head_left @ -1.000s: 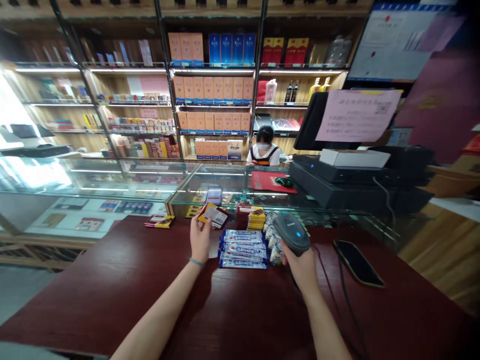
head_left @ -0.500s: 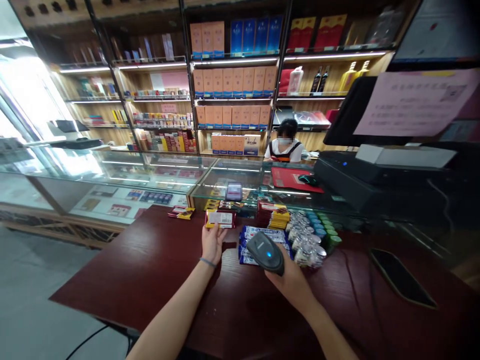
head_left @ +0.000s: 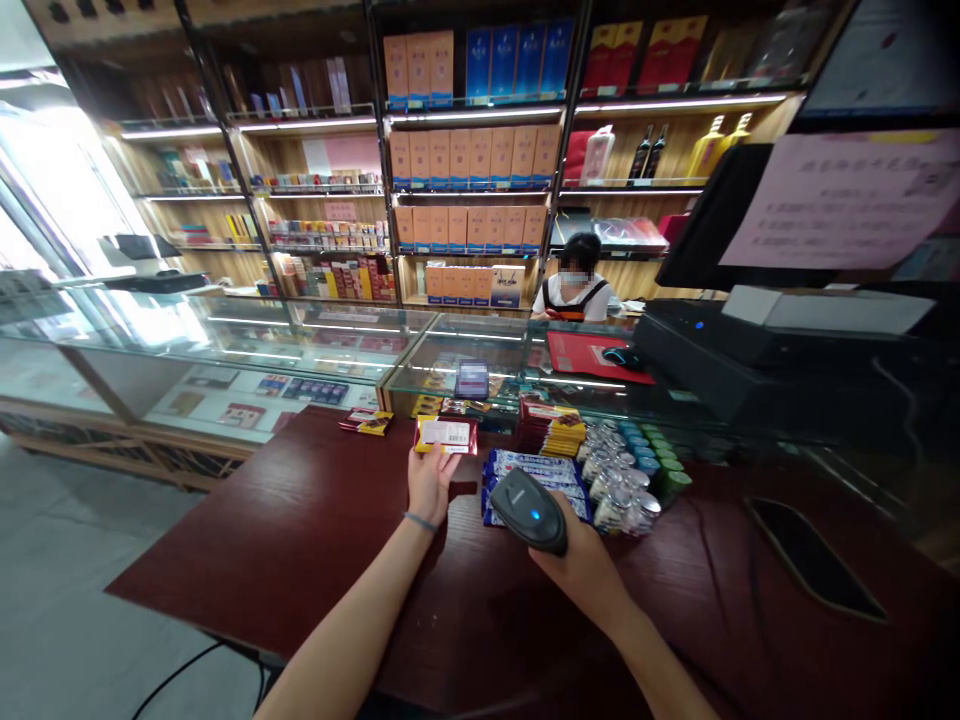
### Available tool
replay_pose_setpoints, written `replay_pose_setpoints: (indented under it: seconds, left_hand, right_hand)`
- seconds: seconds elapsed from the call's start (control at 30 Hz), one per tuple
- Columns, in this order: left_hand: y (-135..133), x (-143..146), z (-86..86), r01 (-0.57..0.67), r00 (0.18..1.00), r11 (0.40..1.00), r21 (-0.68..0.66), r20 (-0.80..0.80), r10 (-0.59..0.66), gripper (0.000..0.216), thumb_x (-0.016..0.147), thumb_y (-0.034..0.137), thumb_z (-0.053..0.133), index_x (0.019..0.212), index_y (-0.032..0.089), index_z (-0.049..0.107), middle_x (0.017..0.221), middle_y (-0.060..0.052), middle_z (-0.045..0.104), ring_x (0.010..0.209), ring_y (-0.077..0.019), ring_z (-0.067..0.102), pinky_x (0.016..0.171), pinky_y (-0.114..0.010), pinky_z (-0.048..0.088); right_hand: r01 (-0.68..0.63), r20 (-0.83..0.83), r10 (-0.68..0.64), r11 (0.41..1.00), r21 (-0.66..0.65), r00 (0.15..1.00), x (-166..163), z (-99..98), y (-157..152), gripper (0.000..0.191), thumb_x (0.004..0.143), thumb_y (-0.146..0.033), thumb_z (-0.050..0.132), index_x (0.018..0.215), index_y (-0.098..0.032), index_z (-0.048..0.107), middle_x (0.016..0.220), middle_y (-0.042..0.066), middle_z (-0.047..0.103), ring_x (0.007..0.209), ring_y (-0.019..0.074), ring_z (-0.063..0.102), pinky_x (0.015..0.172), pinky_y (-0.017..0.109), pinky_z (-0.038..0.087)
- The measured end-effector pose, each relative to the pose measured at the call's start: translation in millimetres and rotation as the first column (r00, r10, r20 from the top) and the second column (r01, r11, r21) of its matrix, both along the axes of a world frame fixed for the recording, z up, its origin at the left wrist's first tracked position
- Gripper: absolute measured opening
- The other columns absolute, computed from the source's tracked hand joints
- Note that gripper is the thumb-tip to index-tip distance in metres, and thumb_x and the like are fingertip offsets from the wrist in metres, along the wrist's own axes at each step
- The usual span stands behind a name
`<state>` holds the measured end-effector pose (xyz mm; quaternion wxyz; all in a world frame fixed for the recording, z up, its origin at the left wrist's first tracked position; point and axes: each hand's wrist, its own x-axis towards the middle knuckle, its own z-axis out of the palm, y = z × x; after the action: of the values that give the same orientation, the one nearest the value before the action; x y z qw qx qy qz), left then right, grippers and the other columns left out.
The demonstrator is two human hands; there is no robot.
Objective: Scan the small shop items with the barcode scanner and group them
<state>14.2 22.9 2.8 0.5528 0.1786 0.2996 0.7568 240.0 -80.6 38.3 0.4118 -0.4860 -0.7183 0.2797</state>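
Observation:
My left hand (head_left: 429,488) pinches a red and yellow snack packet (head_left: 445,434) by its lower edge, holding it upright with the barcode label facing me. In my right hand (head_left: 577,555) is a dark barcode scanner (head_left: 527,508) with a blue light, its head pointed toward the packet. Below the scanner lie several blue and white snack packets (head_left: 536,466). Behind these stands a stack of red and yellow packets (head_left: 553,428). A few similar packets (head_left: 366,421) rest at the table's far left edge. The scanner hides part of the blue packets.
Clear-lidded jars (head_left: 619,490) and green-topped containers (head_left: 671,470) stand right of the packets. A phone (head_left: 817,558) lies on the dark red table (head_left: 285,540). Beyond are a glass counter (head_left: 337,335), a register (head_left: 765,350), a mouse (head_left: 621,356) and a seated person (head_left: 574,290).
The view has shifted slightly. Both hands keep their grip on the packet and the scanner, in nearly the same positions relative to the table.

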Motion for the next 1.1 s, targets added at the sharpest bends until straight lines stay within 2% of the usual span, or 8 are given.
replay_pose_setpoints:
  seconds: [0.2, 0.33, 0.47, 0.63, 0.73, 0.9, 0.97, 1.1]
  left_hand:
    - [3.8, -2.9, -4.3, -0.043, 0.998, 0.999, -0.02, -0.05, 0.042, 0.036, 0.078, 0.027, 0.08, 0.101, 0.021, 0.053, 0.102, -0.003, 0.07, 0.084, -0.0129, 0.07, 0.086, -0.036, 0.058]
    - [5.0, -8.8, 5.5, -0.167, 0.974, 0.986, -0.018, -0.156, 0.162, 0.036, 0.078, 0.032, 0.079, 0.101, 0.021, 0.053, 0.099, -0.003, 0.07, 0.083, -0.0135, 0.069, 0.078, -0.031, 0.058]
    - [13.5, -24.4, 18.6, -0.349, 0.894, 0.936, 0.054, -0.279, 0.35, 0.031, 0.08, 0.035, 0.076, 0.098, 0.021, 0.055, 0.096, -0.003, 0.07, 0.082, -0.0136, 0.069, 0.074, -0.025, 0.054]
    - [24.8, -63.8, 22.6, -0.482, 0.719, 0.857, 0.181, -0.478, 0.505, 0.02, 0.082, 0.028, 0.073, 0.099, 0.02, 0.067, 0.098, -0.004, 0.073, 0.096, -0.0182, 0.069, 0.092, -0.03, 0.052]
    - [23.6, -95.1, 17.9, -0.461, 0.598, 0.856, 0.232, -0.632, 0.493, 0.019, 0.08, 0.024, 0.073, 0.099, 0.023, 0.074, 0.1, -0.003, 0.074, 0.104, -0.0211, 0.068, 0.102, -0.033, 0.048]
    - [18.5, -146.8, 11.0, -0.329, 0.48, 0.899, 0.289, -0.769, 0.423, 0.021, 0.078, 0.014, 0.07, 0.092, 0.028, 0.077, 0.107, -0.004, 0.076, 0.113, -0.024, 0.066, 0.113, -0.04, 0.041]
    - [18.4, -164.3, 10.9, -0.292, 0.403, 0.912, 0.286, -0.828, 0.389, 0.023, 0.077, 0.011, 0.069, 0.088, 0.029, 0.076, 0.11, -0.005, 0.075, 0.117, -0.0255, 0.064, 0.117, -0.044, 0.036]
    - [21.4, -189.8, 10.6, -0.209, 0.302, 0.943, 0.26, -0.9, 0.315, 0.024, 0.072, 0.008, 0.07, 0.083, 0.028, 0.075, 0.107, -0.008, 0.075, 0.12, -0.029, 0.062, 0.122, -0.05, 0.028]
  right_hand:
    - [0.002, -0.039, -0.002, 1.0, -0.01, 0.999, -0.5, 1.4, 0.5, 0.046, 0.076, -0.027, 0.062, 0.122, -0.024, 0.055, 0.101, 0.005, 0.075, 0.089, 0.0242, 0.073, 0.079, 0.031, 0.054]
    - [0.019, -0.051, -0.018, 1.0, 0.012, 0.999, 1.2, -6.0, 4.0, 0.05, 0.078, -0.029, 0.062, 0.128, -0.022, 0.055, 0.106, 0.007, 0.076, 0.093, 0.0246, 0.074, 0.08, 0.031, 0.055]
    - [0.036, -0.024, -0.035, 0.998, 0.048, 0.999, 8.2, -19.1, 11.4, 0.051, 0.083, -0.031, 0.061, 0.131, -0.018, 0.055, 0.115, 0.011, 0.076, 0.105, 0.0281, 0.073, 0.086, 0.034, 0.057]
    - [0.006, 0.025, -0.006, 1.0, 0.022, 1.0, 16.3, -32.2, 19.2, 0.05, 0.083, -0.033, 0.062, 0.13, -0.016, 0.058, 0.121, 0.015, 0.075, 0.112, 0.0314, 0.072, 0.089, 0.038, 0.058]
    - [0.059, 0.014, -0.059, 0.998, 0.026, 0.998, 15.3, -34.5, 18.3, 0.052, 0.083, -0.037, 0.062, 0.131, -0.017, 0.059, 0.119, 0.014, 0.075, 0.111, 0.032, 0.072, 0.088, 0.038, 0.058]
    - [0.11, -0.006, -0.11, 0.994, 0.021, 0.994, 9.9, -30.8, 14.8, 0.054, 0.083, -0.041, 0.059, 0.131, -0.017, 0.059, 0.115, 0.014, 0.077, 0.107, 0.0319, 0.073, 0.085, 0.038, 0.059]
    - [0.108, -0.009, -0.108, 0.994, 0.017, 0.994, 8.5, -29.2, 14.3, 0.054, 0.083, -0.042, 0.059, 0.132, -0.018, 0.059, 0.114, 0.014, 0.077, 0.107, 0.0316, 0.073, 0.085, 0.037, 0.059]
    - [0.119, -0.023, -0.119, 0.993, 0.001, 0.993, 8.2, -29.9, 15.0, 0.051, 0.082, -0.042, 0.06, 0.127, -0.018, 0.062, 0.114, 0.013, 0.077, 0.108, 0.0316, 0.073, 0.086, 0.037, 0.059]
